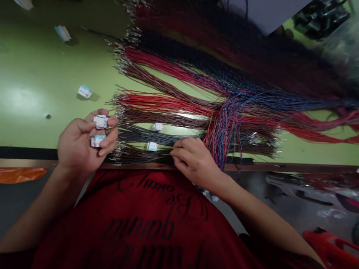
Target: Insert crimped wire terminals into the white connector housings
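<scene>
My left hand (80, 144) is closed around two small white connector housings. The upper connector housing (101, 121) sits between thumb and fingertips, and the lower connector housing (98, 140), with pale blue on it, rests against the curled fingers. Over the dark wires (147, 134) at the table's near edge lies my right hand (192, 156), its fingers pinched together; what is in the pinch is too small to make out. Two more white connector housings (152, 146) lie among the wires just left of my right hand. Red wires (160, 100) with bare metal terminals point toward my left hand.
Bundles of blue, red and brown wires (258, 97) stretch across the green table (18, 74) to the right. Several white connectors (85, 91) are scattered at the left. An orange plastic piece (12, 173) lies below the near edge. A red stool (343, 247) stands at lower right.
</scene>
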Motion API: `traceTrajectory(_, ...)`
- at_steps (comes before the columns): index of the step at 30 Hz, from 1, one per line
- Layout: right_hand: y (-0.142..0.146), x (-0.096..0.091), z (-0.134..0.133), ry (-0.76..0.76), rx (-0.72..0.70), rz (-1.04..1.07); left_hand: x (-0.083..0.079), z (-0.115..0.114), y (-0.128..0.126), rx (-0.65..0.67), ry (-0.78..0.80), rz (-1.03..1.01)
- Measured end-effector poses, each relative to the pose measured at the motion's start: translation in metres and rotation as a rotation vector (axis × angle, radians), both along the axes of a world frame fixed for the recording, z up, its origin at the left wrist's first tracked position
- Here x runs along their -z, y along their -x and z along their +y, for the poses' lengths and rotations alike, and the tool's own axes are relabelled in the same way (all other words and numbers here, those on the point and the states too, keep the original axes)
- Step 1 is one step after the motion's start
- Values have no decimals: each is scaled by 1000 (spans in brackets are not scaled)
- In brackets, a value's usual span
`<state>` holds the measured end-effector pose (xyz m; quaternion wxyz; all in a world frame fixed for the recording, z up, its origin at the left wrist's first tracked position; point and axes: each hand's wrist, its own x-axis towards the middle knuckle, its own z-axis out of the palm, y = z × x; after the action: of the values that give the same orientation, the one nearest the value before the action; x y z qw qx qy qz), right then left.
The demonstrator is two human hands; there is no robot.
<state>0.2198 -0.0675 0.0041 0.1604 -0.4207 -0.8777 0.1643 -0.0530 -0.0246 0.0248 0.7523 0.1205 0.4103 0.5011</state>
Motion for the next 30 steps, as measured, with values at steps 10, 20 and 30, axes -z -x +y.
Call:
traceTrajectory(10,29,-64,1,591,-357,530,13,-19,-31,380,-66,-124)
traceTrajectory(20,40,-30,20,489,397,601,31,-24,-29,403,-136,-41)
traceTrajectory(30,32,-29,19,315,292,518,27,-24,-27,534,-237,144)
